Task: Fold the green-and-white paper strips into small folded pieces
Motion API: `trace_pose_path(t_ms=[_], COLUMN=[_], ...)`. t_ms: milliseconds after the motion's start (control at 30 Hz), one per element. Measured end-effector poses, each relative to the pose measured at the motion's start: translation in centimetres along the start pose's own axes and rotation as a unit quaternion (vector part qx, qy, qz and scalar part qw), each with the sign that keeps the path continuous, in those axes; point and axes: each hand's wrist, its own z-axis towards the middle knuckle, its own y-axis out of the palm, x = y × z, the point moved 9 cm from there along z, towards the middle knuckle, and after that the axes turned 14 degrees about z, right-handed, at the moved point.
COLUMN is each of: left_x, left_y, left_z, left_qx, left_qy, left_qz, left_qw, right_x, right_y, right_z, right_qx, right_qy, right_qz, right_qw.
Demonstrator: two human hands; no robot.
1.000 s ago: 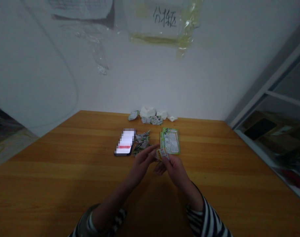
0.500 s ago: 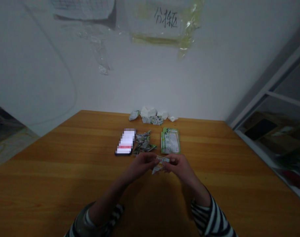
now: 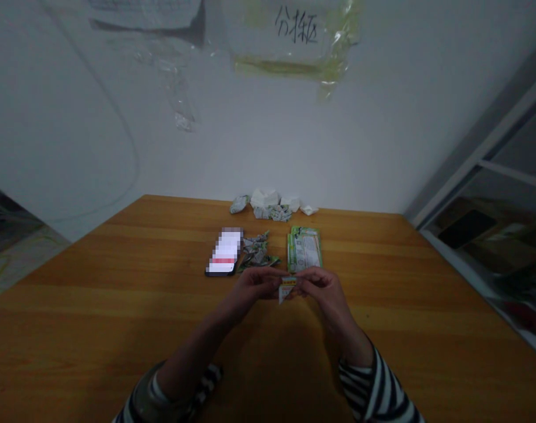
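Observation:
My left hand [image 3: 254, 286] and my right hand [image 3: 323, 289] meet above the wooden table [image 3: 96, 305], both pinching a small folded paper slip [image 3: 287, 289] with orange and white print. The slip hangs point down between my fingertips. Just beyond it lies a stack of green printed paper sheets [image 3: 304, 249]. A small heap of folded paper pieces [image 3: 255, 252] sits to the left of that stack, close to my left hand.
A phone [image 3: 224, 252] with a lit screen lies left of the folded pieces. More crumpled and folded white papers [image 3: 270, 205] are piled at the table's far edge by the wall. A metal-framed shelf [image 3: 483, 194] stands at the right.
My hands drew together and lower, away from the green stack. The slip was turned and folded between both sets of fingertips, and now hangs as a narrower pointed shape.

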Motion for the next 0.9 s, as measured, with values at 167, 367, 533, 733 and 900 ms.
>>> trace_pose_path(t_ms=[167, 367, 533, 733, 900], left_x=[-0.7, -0.9, -0.8, -0.8, -1.1], left_y=[0.5, 1.3, 1.1, 1.4, 1.2], left_z=[0.0, -0.2, 0.0, 0.1, 0.2], left_qx=[-0.021, -0.051, -0.04, -0.051, -0.025], left_qy=[-0.063, -0.078, -0.04, -0.027, -0.032], left_qz=[-0.033, 0.082, 0.095, 0.081, 0.083], left_qw=[0.997, 0.992, 0.994, 0.995, 0.996], right_x=[-1.0, -1.4, -2.4, -2.4, -2.2], right_y=[0.2, 1.2, 2.3, 2.7, 2.7], right_z=[-0.1, -0.6, -1.1, -1.5, -1.4], right_qx=[-0.036, -0.06, -0.085, -0.076, -0.067], right_qy=[-0.07, -0.117, -0.177, -0.216, -0.213], right_qz=[-0.07, -0.165, -0.206, -0.251, -0.24], right_qw=[0.994, 0.978, 0.959, 0.941, 0.945])
